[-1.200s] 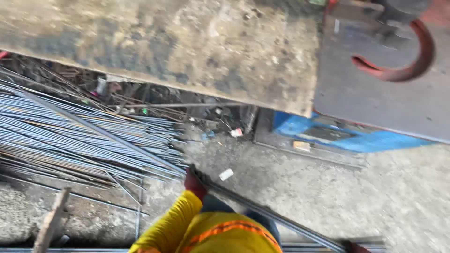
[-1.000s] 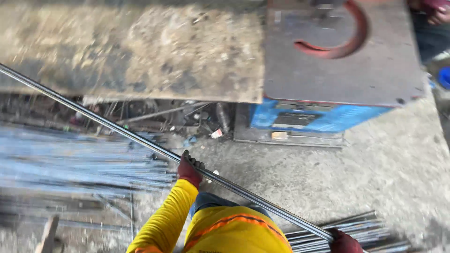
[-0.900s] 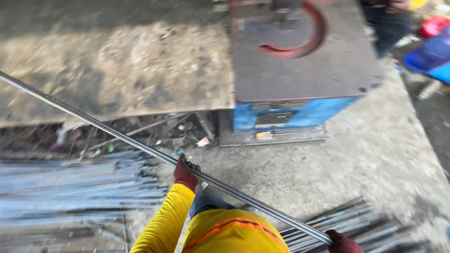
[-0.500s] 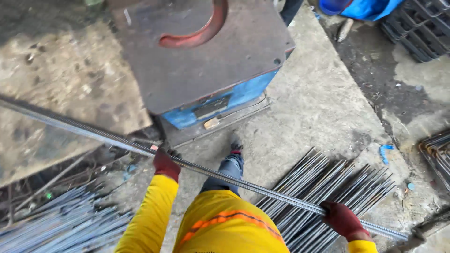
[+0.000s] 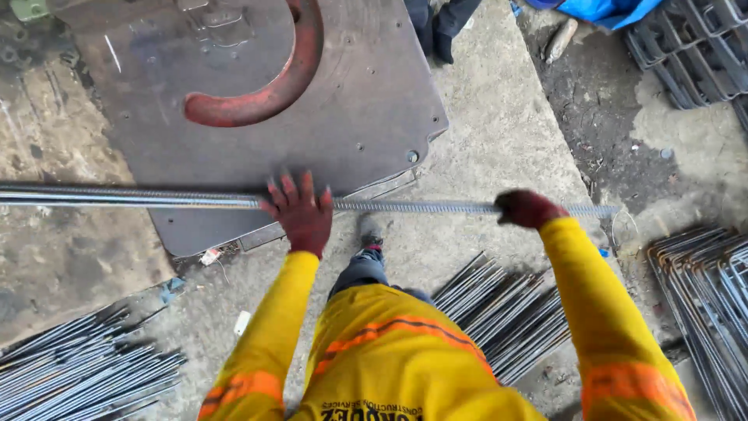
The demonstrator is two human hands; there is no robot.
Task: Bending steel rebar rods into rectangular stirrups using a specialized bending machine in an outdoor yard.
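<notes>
A long ribbed steel bar (image 5: 413,206) runs level across the view from the left edge to the right. My left hand (image 5: 300,212), in a dark red glove, lies over the bar with fingers spread, at the front edge of a grey steel machine plate (image 5: 366,101). My right hand (image 5: 526,207), also gloved, is closed around the bar near its right end. A red curved guard (image 5: 265,93) is fixed on the plate. I wear yellow sleeves with orange bands.
Bundles of straight steel bars lie on the concrete at lower left (image 5: 78,374) and by my feet (image 5: 506,312). Bent bars are stacked at the right (image 5: 701,288) and top right (image 5: 686,39). Another person's legs (image 5: 436,23) stand beyond the plate.
The bar has swung from a diagonal to level and come up onto the plate's front edge. My view has turned right, from the bar pile to the machine. My left fingers have spread.
</notes>
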